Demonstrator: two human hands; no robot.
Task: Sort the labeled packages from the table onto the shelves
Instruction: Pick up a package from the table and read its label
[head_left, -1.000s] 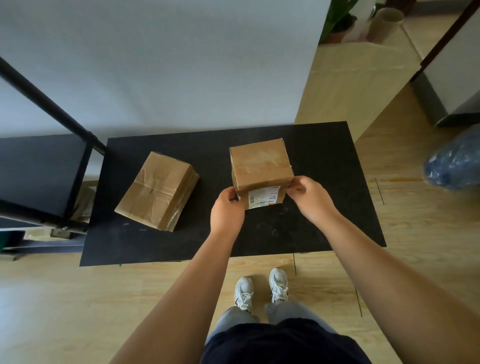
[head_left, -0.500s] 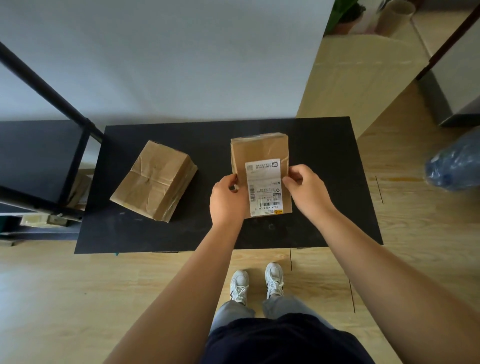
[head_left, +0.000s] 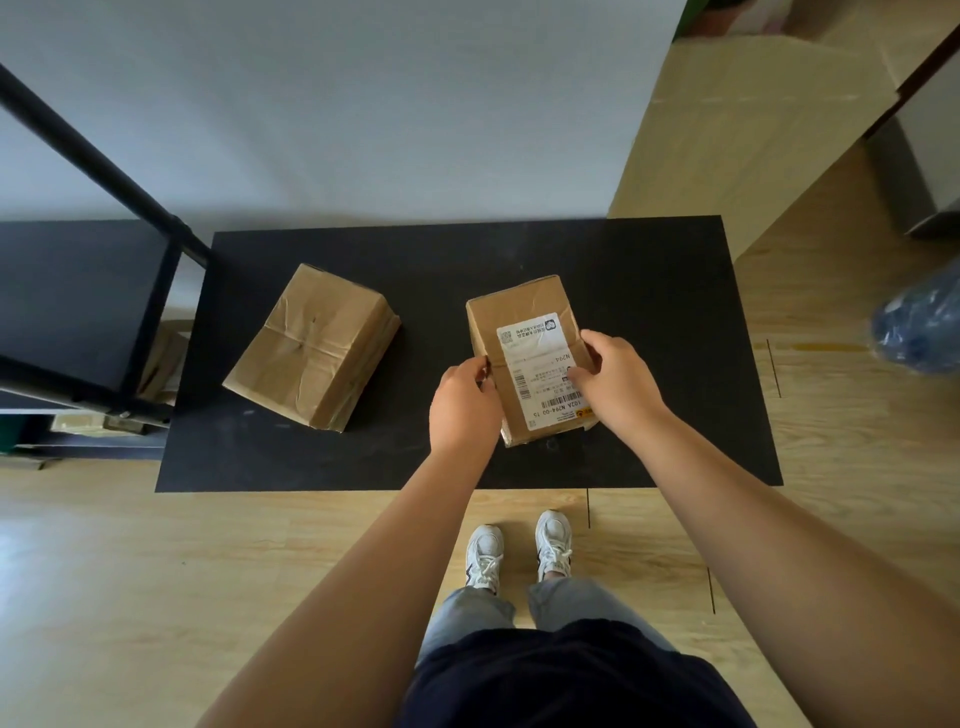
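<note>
A brown cardboard package (head_left: 524, 317) with a white shipping label facing up sits at the middle right of the black table (head_left: 649, 291). My left hand (head_left: 462, 405) grips its left edge and my right hand (head_left: 613, 379) grips its right edge, thumb on the label. A second brown taped package (head_left: 311, 345) lies on the table's left part, no label showing. The black shelf unit (head_left: 78, 291) stands at the left, touching the table's side.
A white wall runs behind the table. A wooden cabinet (head_left: 753, 135) stands at the back right. A blue plastic bag (head_left: 919, 322) lies on the wood floor at the right. Cardboard items (head_left: 166, 358) rest on a lower shelf level at the left.
I have turned the package over in both hands: its label, first on the near side, now faces up, and the box lies flatter, slightly rotated on the table.
</note>
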